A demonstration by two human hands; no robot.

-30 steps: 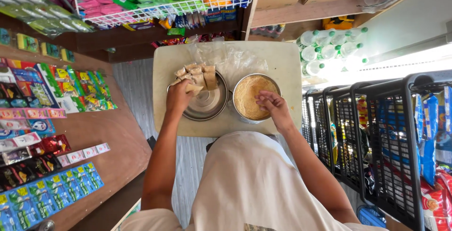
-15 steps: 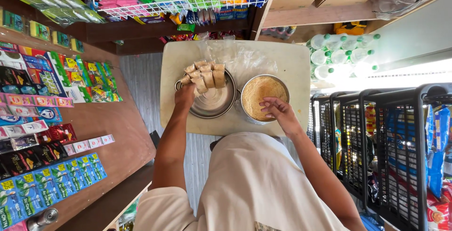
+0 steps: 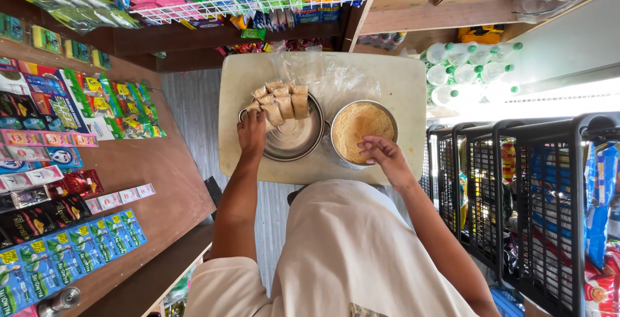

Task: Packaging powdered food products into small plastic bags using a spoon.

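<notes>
Two round metal bowls stand side by side on a small pale table (image 3: 400,81). The left bowl (image 3: 294,139) carries several crumb-coated rolls (image 3: 281,102) lined along its far rim. My left hand (image 3: 252,137) rests on that bowl's left edge, fingers at the nearest roll; whether it grips one is unclear. The right bowl (image 3: 359,131) is filled with golden breadcrumbs. My right hand (image 3: 382,154) hovers over its near rim, fingers loosely spread, nothing visible in it.
A clear plastic bag (image 3: 329,71) lies behind the bowls. Shelves of snack packets (image 3: 58,136) line the left wall, a white wire rack (image 3: 245,4) hangs above, plastic bottles (image 3: 468,65) sit far right, and black crates (image 3: 516,188) stand on the right.
The view has shifted slightly. My left hand slid from the rolls to the left bowl's left rim. My right hand stays at the crumb bowl's near edge.
</notes>
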